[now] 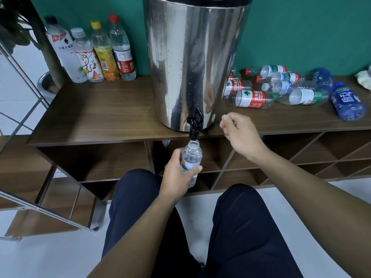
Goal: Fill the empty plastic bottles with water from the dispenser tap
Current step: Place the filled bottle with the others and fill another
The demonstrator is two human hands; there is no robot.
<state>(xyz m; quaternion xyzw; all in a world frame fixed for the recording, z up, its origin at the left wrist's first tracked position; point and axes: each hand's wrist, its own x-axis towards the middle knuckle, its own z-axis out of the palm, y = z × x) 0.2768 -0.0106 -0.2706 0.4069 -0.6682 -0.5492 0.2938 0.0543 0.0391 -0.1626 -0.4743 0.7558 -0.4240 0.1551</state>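
Holding bottle (191, 157) upright in left hand (178, 173), grip wrapped round its middle, mouth just under tap (195, 122) off bench (104, 115) near edge. Right hand (239, 133) loosely curled, empty, right of tap. Keep mouth centred; work lever gently.

a break room or office pantry, it seems: a steel water dispenser (195, 63) on a wooden counter (100, 111), green wall (301, 31), white tiled floor (30, 255), drink bottles (94, 53) lined up.
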